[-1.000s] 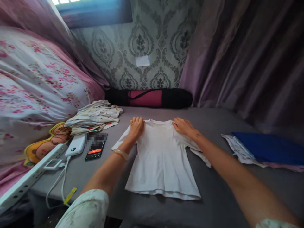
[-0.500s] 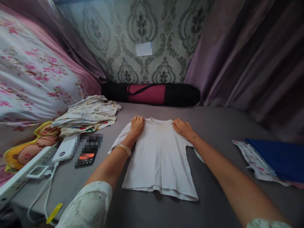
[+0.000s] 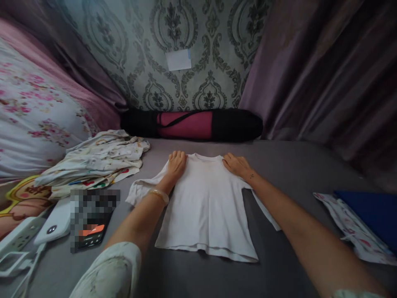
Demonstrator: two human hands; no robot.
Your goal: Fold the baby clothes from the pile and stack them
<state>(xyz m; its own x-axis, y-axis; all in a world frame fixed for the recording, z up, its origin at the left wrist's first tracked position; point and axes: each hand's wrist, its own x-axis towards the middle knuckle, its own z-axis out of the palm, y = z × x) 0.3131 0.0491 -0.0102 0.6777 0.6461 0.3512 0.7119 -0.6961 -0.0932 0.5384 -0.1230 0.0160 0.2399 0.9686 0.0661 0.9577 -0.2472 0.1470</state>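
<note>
A white long-sleeved shirt (image 3: 207, 207) lies spread on the grey bed sheet, its neckline toward the wall and its hem toward me. My left hand (image 3: 177, 163) is closed on the shirt's left shoulder, with a bangle on that wrist. At the other shoulder my right hand (image 3: 237, 165) grips the cloth with curled fingers. The left sleeve sticks out past my left forearm; the right sleeve runs partly under my right forearm. The fingertips of both hands are partly hidden.
A black and pink roll bag (image 3: 186, 125) lies along the patterned wall. Crumpled clothes (image 3: 102, 159), a phone (image 3: 93, 231), a white power bank (image 3: 56, 223) and a power strip (image 3: 23, 236) are at left. Folded blue cloth (image 3: 369, 215) lies at right.
The view has come closer and tilted a little. Both hands stay at the shirt's shoulders. The sleeves now reach farther out to the sides.
</note>
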